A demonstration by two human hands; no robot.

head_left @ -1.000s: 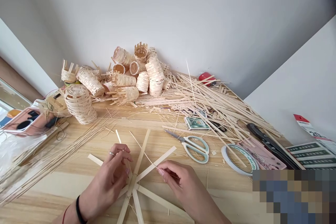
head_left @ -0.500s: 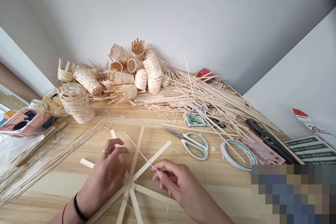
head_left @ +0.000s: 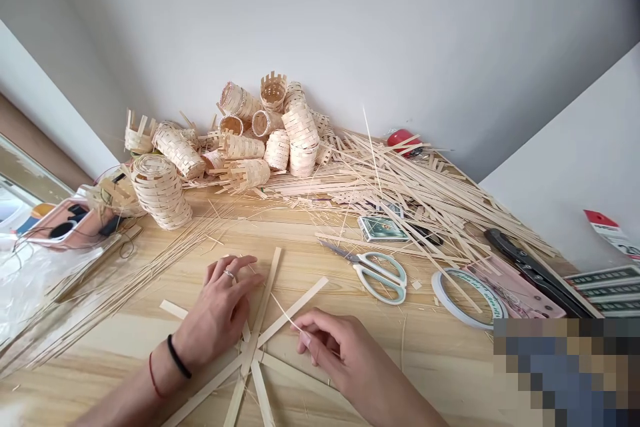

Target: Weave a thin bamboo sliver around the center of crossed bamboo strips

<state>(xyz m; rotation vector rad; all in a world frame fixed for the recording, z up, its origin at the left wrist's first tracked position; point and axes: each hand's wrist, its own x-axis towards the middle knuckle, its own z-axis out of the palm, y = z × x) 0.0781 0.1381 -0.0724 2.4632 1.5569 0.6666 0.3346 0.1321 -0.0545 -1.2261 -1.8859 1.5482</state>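
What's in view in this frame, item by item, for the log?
Woven strip baskets: over a dozen, pale tan, piled at the back of the table.
Large woven cylinder: one, pale tan, front of the pile.
Loose strips: many, pale tan, heaped back right.
Crossed flat strips: about eight, pale tan, under the hands.
Thin strand: one, pale, at the right hand.
Scissors: one, white handles, right of the hands.
Tape roll: one, white, right of the scissors.
Card pack: one, green, behind the scissors.
Black-handled tool: one, black, far right.
Table: one, light wood, underneath.
Left hand: one, on the strips, ringed.
Right hand: one, pinching the strand.
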